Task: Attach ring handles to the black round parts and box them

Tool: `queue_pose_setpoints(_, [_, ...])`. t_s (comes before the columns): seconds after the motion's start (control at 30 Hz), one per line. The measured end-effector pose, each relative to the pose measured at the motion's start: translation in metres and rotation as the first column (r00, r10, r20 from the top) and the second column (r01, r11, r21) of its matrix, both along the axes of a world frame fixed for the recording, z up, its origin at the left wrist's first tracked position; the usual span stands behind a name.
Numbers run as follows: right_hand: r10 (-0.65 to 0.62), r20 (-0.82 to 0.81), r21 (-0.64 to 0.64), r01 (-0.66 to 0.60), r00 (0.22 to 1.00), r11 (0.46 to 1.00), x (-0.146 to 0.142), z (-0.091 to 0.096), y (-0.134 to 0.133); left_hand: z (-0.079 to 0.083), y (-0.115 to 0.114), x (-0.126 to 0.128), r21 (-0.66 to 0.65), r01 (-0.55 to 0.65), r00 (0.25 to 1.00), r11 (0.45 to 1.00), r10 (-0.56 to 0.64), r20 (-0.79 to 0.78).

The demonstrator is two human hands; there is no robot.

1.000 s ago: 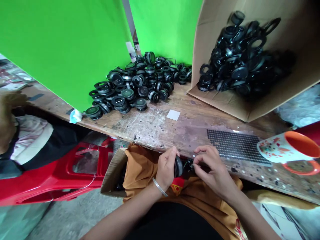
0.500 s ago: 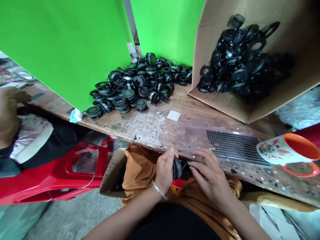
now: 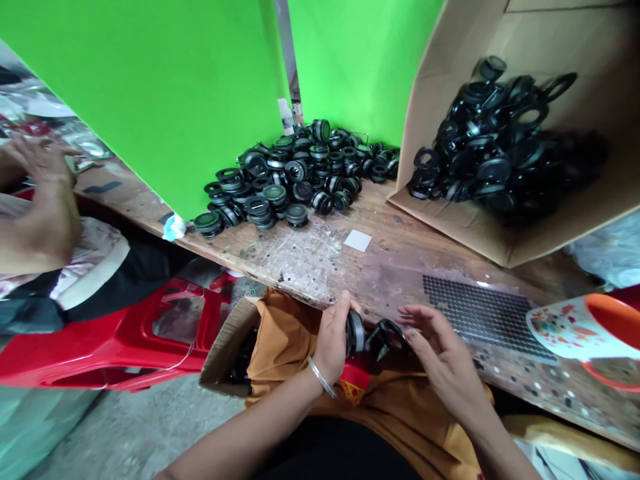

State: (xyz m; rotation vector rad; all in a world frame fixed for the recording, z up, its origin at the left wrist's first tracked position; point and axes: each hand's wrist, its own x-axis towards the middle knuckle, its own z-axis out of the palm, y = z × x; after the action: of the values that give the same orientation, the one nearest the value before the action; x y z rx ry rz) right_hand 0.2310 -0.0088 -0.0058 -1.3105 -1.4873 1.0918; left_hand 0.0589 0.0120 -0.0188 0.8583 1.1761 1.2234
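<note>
The left hand (image 3: 334,340) is clamped on a black round piece (image 3: 355,332) with a finely ribbed grey rim, at the near edge of the scuffed wooden table (image 3: 310,257). Just right of it is a glossy black loop (image 3: 393,327); the right hand (image 3: 443,353) has its thumb by the loop, but I can't tell whether it grips. Farther left, black discs (image 3: 295,173) heap before a smooth green panel (image 3: 150,100); far right, shiny black parts (image 3: 487,150) fill a brown cardboard box (image 3: 453,225).
</note>
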Motion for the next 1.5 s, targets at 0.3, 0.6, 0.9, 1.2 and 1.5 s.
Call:
queue_pose_setpoints(0.3, [0.22,0.592,0.066,-0.319,0.775,0.946,-0.028,0.039,0.068,0.009,0.035,-0.043,0.335,0.448,0.838,0.829,-0.258,-0.481])
queue_pose_setpoints(0.6, [-0.081,0.913,0.304,-0.535,0.4,0.788,-0.083,0.021,0.079,-0.023,0.047,-0.045,0.425,0.414,0.665,0.805,0.051,-0.745])
queue_pose_setpoints(0.9, [-0.061,0.879,0.351,-0.556,0.473,0.754,-0.08,-0.014,0.093,-0.017,0.047,-0.044,0.302,0.344,0.639,0.889,0.013,-0.769])
queue_pose_setpoints(1.2, [0.091,0.769,0.36,-0.546,0.633,0.756,-0.073,-0.028,0.099,-0.026,0.042,-0.036,0.354,0.295,0.638,0.888,0.093,-0.765])
queue_pose_setpoints(1.5, [-0.094,0.457,0.335,-0.074,0.885,0.939,0.014,-0.016,0.056,-0.023,-0.004,-0.179,0.428,-0.387,0.526,0.817,0.577,-0.625])
